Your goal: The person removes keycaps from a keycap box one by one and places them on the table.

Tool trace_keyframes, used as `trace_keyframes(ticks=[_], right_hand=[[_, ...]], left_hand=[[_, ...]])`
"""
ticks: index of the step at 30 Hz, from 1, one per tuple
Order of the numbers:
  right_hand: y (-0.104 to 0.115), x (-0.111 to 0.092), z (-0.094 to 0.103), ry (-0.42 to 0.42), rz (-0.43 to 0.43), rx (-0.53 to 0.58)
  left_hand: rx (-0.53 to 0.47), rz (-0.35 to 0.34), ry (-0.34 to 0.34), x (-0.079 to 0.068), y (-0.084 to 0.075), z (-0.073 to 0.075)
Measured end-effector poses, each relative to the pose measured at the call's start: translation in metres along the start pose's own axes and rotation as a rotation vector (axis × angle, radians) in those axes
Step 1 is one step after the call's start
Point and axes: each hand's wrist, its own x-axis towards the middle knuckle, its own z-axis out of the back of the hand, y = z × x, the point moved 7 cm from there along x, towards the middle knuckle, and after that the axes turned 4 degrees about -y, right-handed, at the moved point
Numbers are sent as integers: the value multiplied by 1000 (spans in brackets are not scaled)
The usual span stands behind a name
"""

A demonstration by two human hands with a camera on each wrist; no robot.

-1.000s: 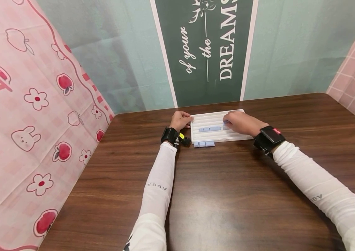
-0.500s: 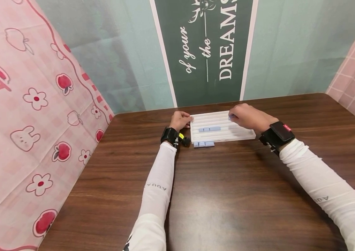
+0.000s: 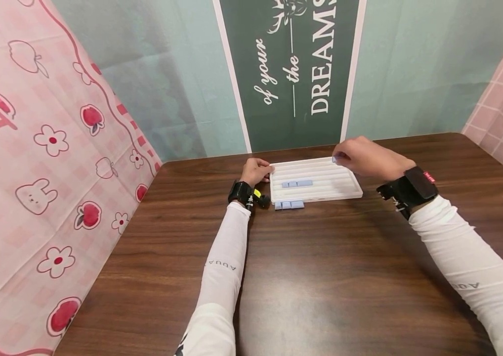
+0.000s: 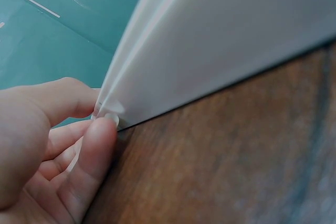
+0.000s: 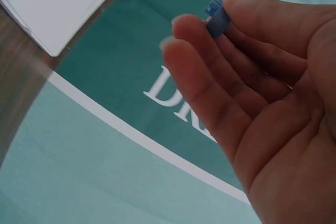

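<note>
A white tray with ridged rows (image 3: 329,173) lies near the back of the table. My left hand (image 3: 255,171) pinches its left edge; in the left wrist view, the thumb and index finger meet at a corner of the tray (image 4: 178,72). Over the tray's far right corner, my right hand (image 3: 369,157) holds a small blue keycap (image 5: 218,24) between thumb and fingertips, its stem side showing in the right wrist view. Several light blue keycaps (image 3: 297,183) sit in a middle row of the tray.
More light blue keycaps (image 3: 289,204) lie in a short line on the wooden table (image 3: 314,277), along the tray's front left edge. A green and teal backdrop (image 3: 296,128) hangs behind the table's back edge. Pink patterned cloth (image 3: 69,198) covers the left side.
My right hand has lifted a blue keycap from the right part of the tray and moved up and right with it. The left hand stays on the tray's edge.
</note>
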Motion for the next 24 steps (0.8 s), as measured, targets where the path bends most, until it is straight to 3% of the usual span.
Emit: trace_keyframes(ticks=[14, 24], right_hand=[[26, -5, 22, -8, 24, -17], [59, -14, 39, -84, 98, -5]], left_hand=[[4, 2, -1, -1, 0, 1], [18, 0, -11, -2, -1, 0]])
